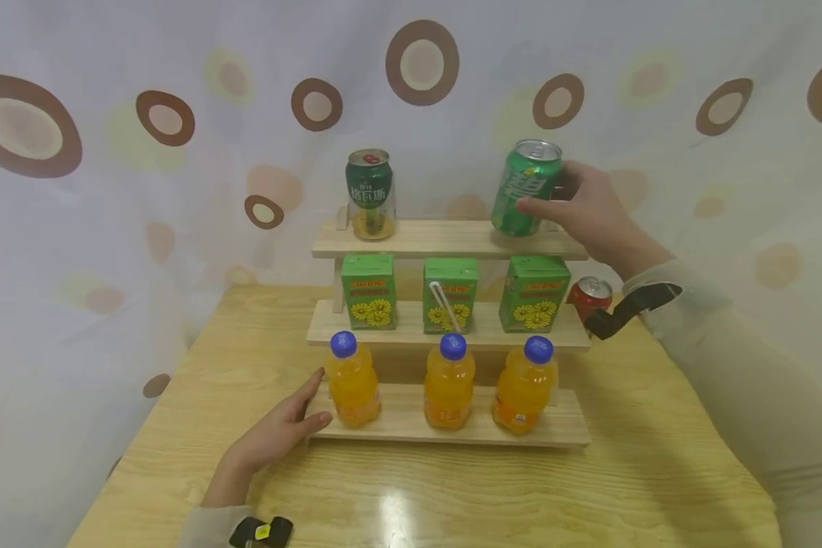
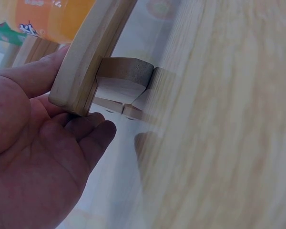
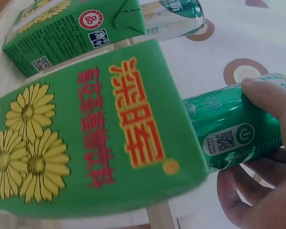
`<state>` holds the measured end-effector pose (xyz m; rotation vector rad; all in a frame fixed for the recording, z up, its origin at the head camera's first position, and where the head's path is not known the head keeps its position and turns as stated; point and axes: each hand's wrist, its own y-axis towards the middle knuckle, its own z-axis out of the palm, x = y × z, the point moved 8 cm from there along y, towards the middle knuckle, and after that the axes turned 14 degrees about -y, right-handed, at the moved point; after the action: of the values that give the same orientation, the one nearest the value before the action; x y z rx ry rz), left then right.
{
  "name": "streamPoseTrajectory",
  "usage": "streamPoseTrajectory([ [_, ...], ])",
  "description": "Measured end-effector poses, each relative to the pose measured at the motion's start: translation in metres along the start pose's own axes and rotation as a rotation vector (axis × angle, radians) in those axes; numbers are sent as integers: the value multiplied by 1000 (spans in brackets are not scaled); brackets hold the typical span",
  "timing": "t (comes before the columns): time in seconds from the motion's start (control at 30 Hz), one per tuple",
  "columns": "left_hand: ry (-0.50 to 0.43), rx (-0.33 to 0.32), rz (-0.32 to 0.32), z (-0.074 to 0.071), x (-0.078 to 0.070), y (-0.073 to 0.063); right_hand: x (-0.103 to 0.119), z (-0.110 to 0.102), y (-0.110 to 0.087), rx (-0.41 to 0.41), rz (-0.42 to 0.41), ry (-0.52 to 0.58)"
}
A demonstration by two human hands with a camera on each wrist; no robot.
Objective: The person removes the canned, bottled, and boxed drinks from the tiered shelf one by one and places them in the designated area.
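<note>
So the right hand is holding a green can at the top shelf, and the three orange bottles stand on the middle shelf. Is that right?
Not quite: the three orange bottles stand on the bottom shelf, as the head view shows. The right hand does hold a green can at the top shelf.

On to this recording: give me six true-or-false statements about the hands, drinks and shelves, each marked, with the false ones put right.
1. The right hand holds a green can at the top shelf. True.
2. Three orange bottles stand on the bottom shelf. True.
3. The left hand grips a bottle. False: it holds the bottom shelf's left end.
4. A white straw shows on the middle green carton. True.
5. The bottles' caps are red. False: blue.
6. The red can stands on the top shelf. False: it is lower, near the middle shelf's right end.
</note>
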<state>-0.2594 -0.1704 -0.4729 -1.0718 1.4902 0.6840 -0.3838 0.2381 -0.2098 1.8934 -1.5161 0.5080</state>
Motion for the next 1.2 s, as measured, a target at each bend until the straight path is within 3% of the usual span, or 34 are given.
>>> streamPoseTrajectory([
  [0.5,-15,-9,-3,-1,-1,-1,-25,-34,-23,-90,7,101],
  [0.67,-19,2,7,1,0,0,-37,-41,-32,-117,64,71],
  [0.9,-18,-5,5,0,-1,0,-49,-54,-43,-158,60,27],
  [1.2,-14,-3,-2,1,-2,-1,-68,-69,-57,-190,85,93],
])
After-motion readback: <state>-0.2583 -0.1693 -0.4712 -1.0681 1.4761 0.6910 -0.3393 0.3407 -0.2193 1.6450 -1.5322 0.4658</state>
